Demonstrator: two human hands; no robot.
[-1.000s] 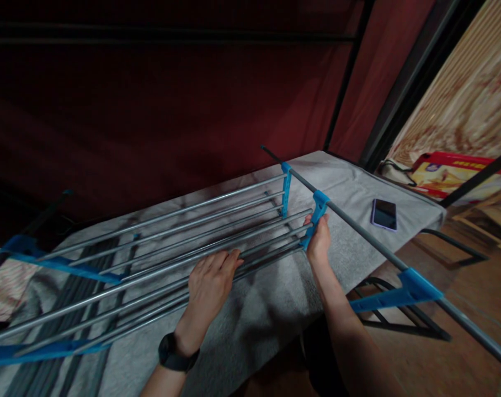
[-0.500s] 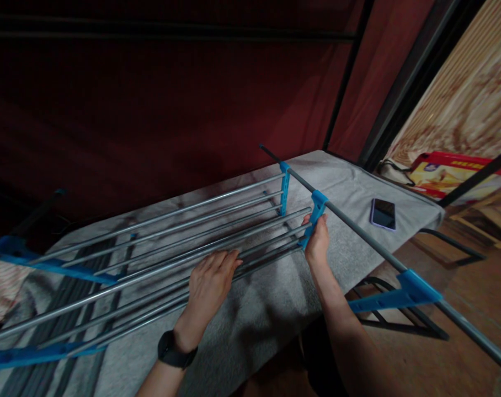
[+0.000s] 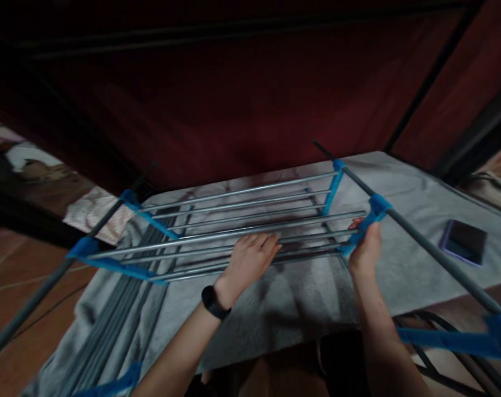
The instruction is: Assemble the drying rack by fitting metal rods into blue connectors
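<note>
A rack of grey metal rods (image 3: 217,235) and blue plastic brackets lies partly assembled on a cloth-covered surface. My left hand (image 3: 250,262), a black band on its wrist, lies over the lower middle rods, its fingers curled round them; the fingertips are partly hidden. With my right hand (image 3: 367,252) I grip the blue bracket (image 3: 364,227) at the right, which sits on a long grey pole (image 3: 424,245). The top rod of this group ends beside that bracket; whether it is seated in it I cannot tell. Another blue bracket (image 3: 333,190) stands farther back on the same pole.
A bundle of loose grey tubes (image 3: 118,309) lies on the grey cloth (image 3: 292,325) at the left. A phone (image 3: 464,241) rests on the cloth at the right. Behind stands a dark red panel (image 3: 250,110). Another blue bracket (image 3: 453,339) juts out at the lower right.
My view has swung left, so the left pole and floor now show. Both hands keep their places on the rods and the right bracket.
</note>
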